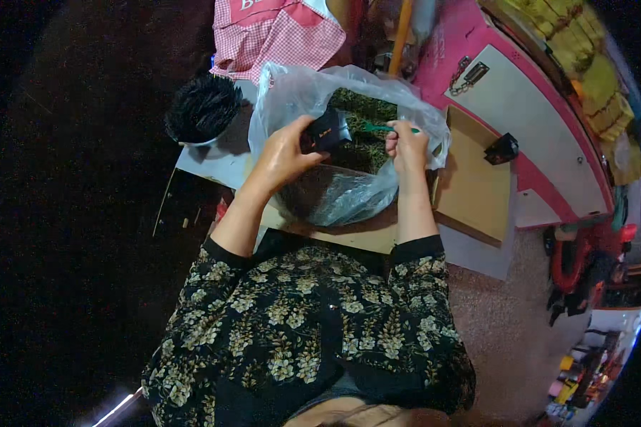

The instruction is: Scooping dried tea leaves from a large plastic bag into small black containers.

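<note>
My left hand [284, 152] grips a small black packet [323, 132] with printing and a silvery open end. My right hand [410, 147] holds a thin green plastic utensil [382, 128] whose tip points left, toward the packet; its exact shape is too small to tell. Both hands are over a large clear plastic bag [286, 88] with its mouth spread wide. Loose dried green leaf material [371, 107] fills its middle, partly hidden behind the packet.
Right of the bag lies a shallow cardboard box [473, 184], with another small black packet [502, 148] at its far right edge. A round mass of black hair or bristles [203, 109] is at the left. Beyond the bag hangs pink checked cloth [278, 40]. A pink-and-white cabinet [534, 117] curves along the right.
</note>
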The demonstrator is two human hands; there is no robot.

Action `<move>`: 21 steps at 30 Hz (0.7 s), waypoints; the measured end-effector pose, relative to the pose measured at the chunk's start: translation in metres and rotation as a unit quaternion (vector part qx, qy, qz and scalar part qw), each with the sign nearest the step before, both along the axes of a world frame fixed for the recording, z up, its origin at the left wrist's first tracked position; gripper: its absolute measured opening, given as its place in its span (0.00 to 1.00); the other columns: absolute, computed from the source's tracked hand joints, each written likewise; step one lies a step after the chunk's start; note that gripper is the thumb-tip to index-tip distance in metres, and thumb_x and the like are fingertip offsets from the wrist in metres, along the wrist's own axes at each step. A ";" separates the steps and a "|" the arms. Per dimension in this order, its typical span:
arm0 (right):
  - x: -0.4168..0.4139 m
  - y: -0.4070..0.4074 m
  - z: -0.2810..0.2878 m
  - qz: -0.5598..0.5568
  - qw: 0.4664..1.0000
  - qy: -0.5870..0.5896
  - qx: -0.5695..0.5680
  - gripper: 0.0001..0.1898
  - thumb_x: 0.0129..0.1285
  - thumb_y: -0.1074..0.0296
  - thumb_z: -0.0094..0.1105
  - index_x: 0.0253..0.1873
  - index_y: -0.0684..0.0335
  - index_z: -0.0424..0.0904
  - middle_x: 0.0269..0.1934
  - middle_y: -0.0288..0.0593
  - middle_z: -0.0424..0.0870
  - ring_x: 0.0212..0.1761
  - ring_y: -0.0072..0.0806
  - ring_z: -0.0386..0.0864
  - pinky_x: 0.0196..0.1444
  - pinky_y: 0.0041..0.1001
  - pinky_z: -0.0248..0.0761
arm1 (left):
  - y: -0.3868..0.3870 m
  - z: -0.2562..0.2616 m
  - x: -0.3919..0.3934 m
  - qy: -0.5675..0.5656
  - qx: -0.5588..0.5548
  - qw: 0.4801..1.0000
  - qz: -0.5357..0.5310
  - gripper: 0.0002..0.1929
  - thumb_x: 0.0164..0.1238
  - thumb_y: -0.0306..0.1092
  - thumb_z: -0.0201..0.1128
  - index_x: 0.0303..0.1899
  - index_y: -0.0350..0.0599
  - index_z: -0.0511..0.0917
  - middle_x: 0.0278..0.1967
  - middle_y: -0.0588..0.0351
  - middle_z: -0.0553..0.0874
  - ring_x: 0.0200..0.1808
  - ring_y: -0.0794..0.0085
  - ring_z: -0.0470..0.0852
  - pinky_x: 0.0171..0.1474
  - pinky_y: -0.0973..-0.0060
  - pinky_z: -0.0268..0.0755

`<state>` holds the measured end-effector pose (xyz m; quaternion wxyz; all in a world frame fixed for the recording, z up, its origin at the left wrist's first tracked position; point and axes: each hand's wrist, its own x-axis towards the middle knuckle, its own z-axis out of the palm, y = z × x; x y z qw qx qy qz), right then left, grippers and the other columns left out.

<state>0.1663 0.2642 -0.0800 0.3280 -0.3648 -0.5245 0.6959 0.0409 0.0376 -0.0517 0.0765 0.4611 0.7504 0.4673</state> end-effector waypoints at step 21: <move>0.024 0.009 0.028 0.053 0.996 0.056 0.054 0.09 0.62 0.66 0.57 0.35 0.65 0.80 0.19 0.37 0.76 0.11 0.20 0.68 0.11 0.19 0.56 | 0.031 0.015 -0.001 0.116 -0.206 0.970 0.055 0.27 0.50 0.39 0.73 0.50 0.44 0.71 0.43 0.43 0.83 0.46 0.46 0.81 0.46 0.54 0.74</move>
